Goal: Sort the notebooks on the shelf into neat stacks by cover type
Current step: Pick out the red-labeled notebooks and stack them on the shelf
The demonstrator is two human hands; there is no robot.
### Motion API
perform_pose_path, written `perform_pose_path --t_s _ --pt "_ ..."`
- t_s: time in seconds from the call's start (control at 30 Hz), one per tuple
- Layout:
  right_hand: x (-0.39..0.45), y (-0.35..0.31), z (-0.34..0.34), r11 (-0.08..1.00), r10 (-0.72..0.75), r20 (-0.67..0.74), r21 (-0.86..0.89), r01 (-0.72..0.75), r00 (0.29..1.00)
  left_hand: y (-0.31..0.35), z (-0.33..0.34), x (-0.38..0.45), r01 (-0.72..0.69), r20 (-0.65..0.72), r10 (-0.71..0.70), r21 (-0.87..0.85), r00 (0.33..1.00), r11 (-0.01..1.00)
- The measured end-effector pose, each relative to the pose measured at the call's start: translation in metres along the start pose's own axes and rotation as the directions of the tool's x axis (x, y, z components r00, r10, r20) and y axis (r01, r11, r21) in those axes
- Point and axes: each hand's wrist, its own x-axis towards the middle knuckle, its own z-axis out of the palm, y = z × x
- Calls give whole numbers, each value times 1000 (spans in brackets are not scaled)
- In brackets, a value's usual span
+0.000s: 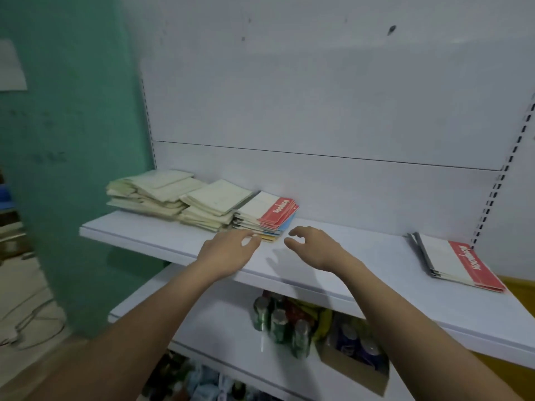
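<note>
left hand (228, 250) loosely curled, holding nothing, fingertips right by the mixed stack's (267, 217) front edge | right hand (314, 250) relaxed and empty too, hovering just right of that pile | cream notebooks (173, 195) piled messy at the shelf's (376, 273) left end | small red-banded stack (460, 263) sits well apart on the far right

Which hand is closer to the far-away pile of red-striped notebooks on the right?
Right hand. It hovers left of that pile; the left hand is farther left.
</note>
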Motion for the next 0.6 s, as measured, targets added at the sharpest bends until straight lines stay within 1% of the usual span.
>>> perform_pose_path --t_s 0.1,0.2,0.3,0.43,0.5,0.6 --pt "14 -31 19 999 26 -8 39 -26 1000 -38 -17 -1 -26 -2 26 -30 1000 999" --pt "26 -48 38 997 52 -7 58 -52 999 -68 -24 10 -38 20 38 -15 999 999" --pt "38 -52 54 996 72 -11 58 -71 997 -89 -20 29 -58 26 59 -37 998 998" --pt "60 -46 67 995 90 -62 44 -87 994 -103 -6 63 -87 23 90 -84 996 993" --pt "77 -42 69 995 84 -124 65 -76 989 -107 1 83 -106 16 108 -76 994 991" --pt "117 -37 68 998 22 -316 65 -2 948 -113 4 113 -148 -39 145 -70 989 986"
